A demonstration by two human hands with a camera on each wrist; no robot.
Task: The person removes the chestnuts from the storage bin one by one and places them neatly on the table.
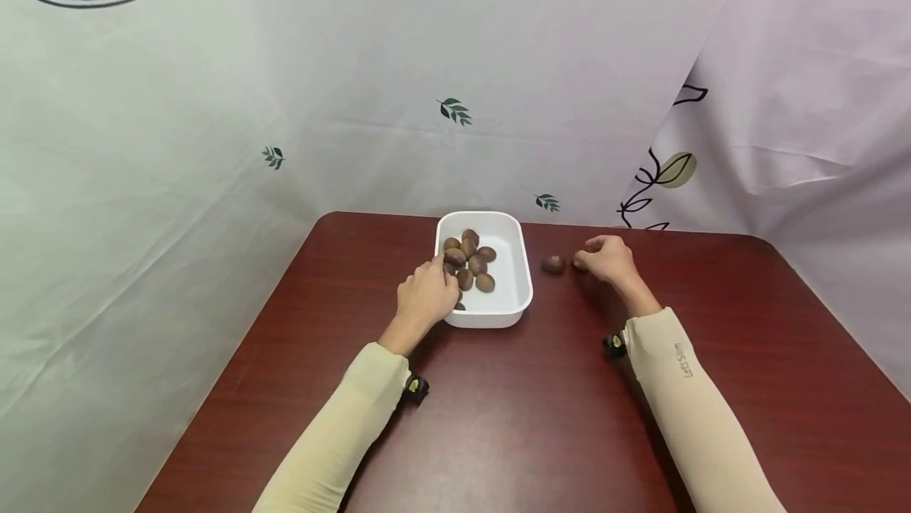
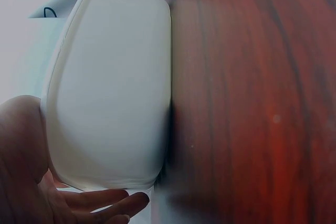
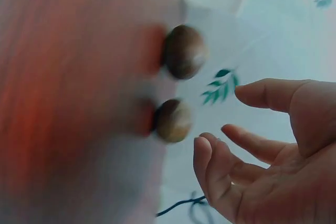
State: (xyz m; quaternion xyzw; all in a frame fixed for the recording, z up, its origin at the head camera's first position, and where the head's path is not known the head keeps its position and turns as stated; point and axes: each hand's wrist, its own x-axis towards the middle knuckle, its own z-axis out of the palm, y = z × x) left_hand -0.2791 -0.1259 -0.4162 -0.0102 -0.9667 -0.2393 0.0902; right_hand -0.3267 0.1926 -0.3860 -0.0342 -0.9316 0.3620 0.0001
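A white tray [image 1: 511,269] holds several brown oval fruits [image 1: 478,265]. At its left side my left hand [image 1: 427,292] grips the tray, thumb over the rim and fingers against the outside wall, as the left wrist view shows. To the right of the tray two more brown fruits lie on the table: the nearer one [image 1: 553,264] and another [image 1: 580,261] close under my right hand [image 1: 612,260]. In the right wrist view my thumb [image 3: 268,94] and fingers are spread apart, with a gap between them and the lower fruit [image 3: 174,120].
The dark red wooden table [image 1: 491,418] carries the tray near its back edge. A pale cloth [image 1: 455,47] with leaf prints hangs right behind it and along the sides. Each wrist wears a small black camera [image 1: 416,389].
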